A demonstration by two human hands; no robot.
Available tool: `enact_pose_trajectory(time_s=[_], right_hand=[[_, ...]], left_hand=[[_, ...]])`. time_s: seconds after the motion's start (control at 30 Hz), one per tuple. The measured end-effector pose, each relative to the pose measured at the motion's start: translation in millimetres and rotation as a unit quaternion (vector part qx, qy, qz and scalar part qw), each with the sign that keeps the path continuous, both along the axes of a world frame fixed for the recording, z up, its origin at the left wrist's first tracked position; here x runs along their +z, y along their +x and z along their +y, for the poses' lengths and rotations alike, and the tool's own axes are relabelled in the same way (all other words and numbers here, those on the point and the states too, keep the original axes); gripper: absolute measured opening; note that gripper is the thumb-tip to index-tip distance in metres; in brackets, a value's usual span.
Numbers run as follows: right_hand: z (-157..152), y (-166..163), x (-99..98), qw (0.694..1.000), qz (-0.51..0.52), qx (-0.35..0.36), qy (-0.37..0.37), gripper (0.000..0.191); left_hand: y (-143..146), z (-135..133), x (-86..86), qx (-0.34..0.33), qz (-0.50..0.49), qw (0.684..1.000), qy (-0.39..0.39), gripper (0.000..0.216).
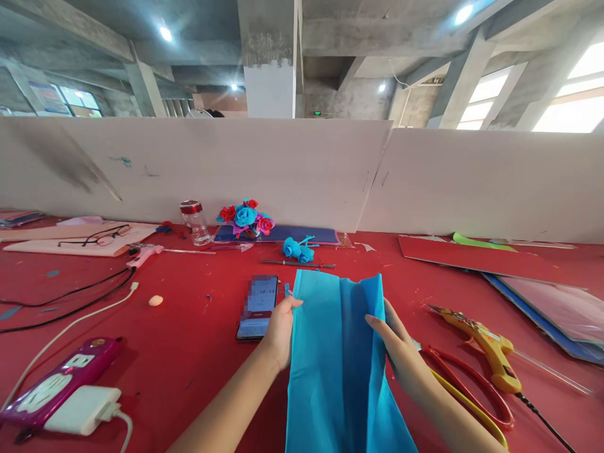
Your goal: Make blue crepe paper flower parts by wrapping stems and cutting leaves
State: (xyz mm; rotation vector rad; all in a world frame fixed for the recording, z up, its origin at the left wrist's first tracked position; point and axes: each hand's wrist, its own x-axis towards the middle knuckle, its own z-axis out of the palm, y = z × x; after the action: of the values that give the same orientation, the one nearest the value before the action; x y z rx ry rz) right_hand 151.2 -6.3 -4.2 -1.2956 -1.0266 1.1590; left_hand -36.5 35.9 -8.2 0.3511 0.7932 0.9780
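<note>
A long sheet of blue crepe paper (340,352) lies in front of me on the red table (189,352), its far end lifted. My left hand (279,330) grips the sheet's left edge, fingers curled round it. My right hand (399,349) holds the right edge, thumb on top of the paper. A phone (257,307) showing a timer lies just left of my left hand. Red-handled scissors (472,390) lie right of my right hand.
A yellow glue gun (488,346) lies at the right, beside coloured sheets (542,296). At the back stand a paper flower bouquet (245,219), blue paper roses (298,249) and a glass jar (194,221). A purple power strip (56,384), cables and glasses (101,236) are on the left.
</note>
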Motion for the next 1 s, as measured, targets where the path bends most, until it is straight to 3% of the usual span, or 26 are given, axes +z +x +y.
enact_pose_trajectory(time_s=[0.13,0.47,0.7,1.0], right_hand=[[-1.0,0.0,-0.7,1.000,-0.018,-0.005,0.023,0.051],[-2.2,-2.1,2.5,0.999,-0.043,-0.019,-0.004,0.060],[-3.8,-3.9,6.3,0.999,-0.043,-0.022,-0.005,0.059],[-2.1,-3.0,2.7,0.999,-0.038,-0.020,0.001,0.058]], left_hand=[[2.2,-1.5,1.6,-0.056,-0.033,0.998,-0.010,0.035],[4.5,-6.2,5.9,-0.117,-0.078,0.990,-0.003,0.041],[4.7,-8.5,8.9,-0.116,-0.045,0.992,0.004,0.041],[6.5,-8.7,9.0,-0.098,-0.023,0.992,0.077,0.039]])
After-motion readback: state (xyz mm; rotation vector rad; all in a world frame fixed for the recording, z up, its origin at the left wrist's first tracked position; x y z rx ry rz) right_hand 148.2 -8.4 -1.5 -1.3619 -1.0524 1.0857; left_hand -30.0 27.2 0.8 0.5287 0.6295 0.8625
